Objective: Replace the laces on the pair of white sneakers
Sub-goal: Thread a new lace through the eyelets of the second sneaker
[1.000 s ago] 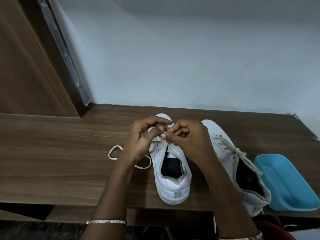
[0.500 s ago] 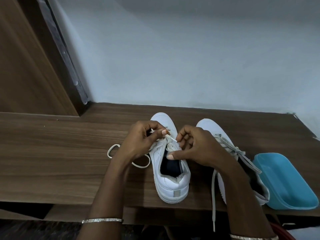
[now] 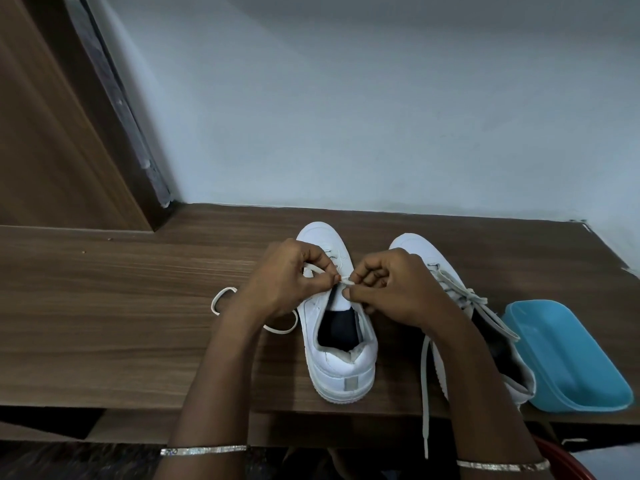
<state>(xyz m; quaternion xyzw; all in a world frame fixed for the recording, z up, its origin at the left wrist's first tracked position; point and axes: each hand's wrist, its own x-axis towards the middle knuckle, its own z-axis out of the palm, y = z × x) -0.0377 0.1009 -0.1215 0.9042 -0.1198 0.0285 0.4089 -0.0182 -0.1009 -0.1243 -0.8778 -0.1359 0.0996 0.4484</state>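
My left hand (image 3: 287,278) and right hand (image 3: 391,289) meet over the sneaker (image 3: 343,362) at the centre of the frame, and each pinches the lace (image 3: 214,304) near its tip, the other fingers curled. I judge I am feeding an eyelet, so I should keep the tip straight and draw slack evenly from the loop lying left of the shoe. The heel sits near the front edge of the table (image 3: 121,323). Bare wood at the left gives room, while the blue tray (image 3: 571,358) crowds the lower right.
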